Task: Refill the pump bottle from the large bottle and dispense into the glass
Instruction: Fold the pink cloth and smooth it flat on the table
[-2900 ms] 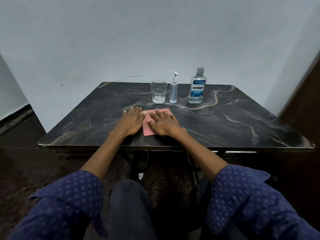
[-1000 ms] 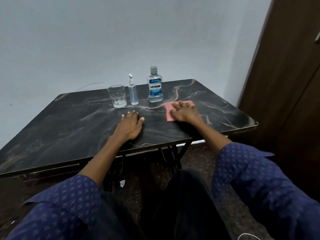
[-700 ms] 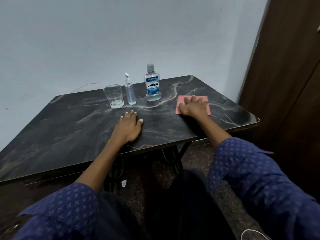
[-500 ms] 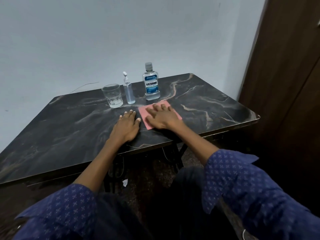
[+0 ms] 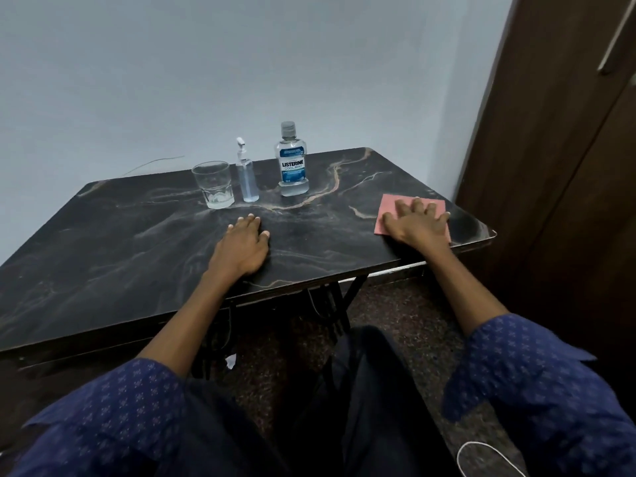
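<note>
Three items stand in a row at the back of the dark marble table [image 5: 120,242]: a clear glass [image 5: 213,184] with a little liquid at the bottom, a slim pump bottle [image 5: 247,175] right of it, and a large capped Listerine bottle [image 5: 291,160] further right. My left hand [image 5: 241,247] rests flat on the table in front of the glass and pump bottle, holding nothing. Near the table's right front corner my right hand [image 5: 416,223] presses flat on a pink cloth [image 5: 387,211], fingers spread.
A brown wooden door [image 5: 557,139] stands close to the table's right edge. A pale wall runs behind the table. My knees and the table's metal legs [image 5: 330,304] are below the front edge. A white cable [image 5: 488,456] lies at the lower right.
My right hand slid the pink cloth from the table's middle out to the right front corner. My left hand stayed flat in place. The bottles and glass did not move.
</note>
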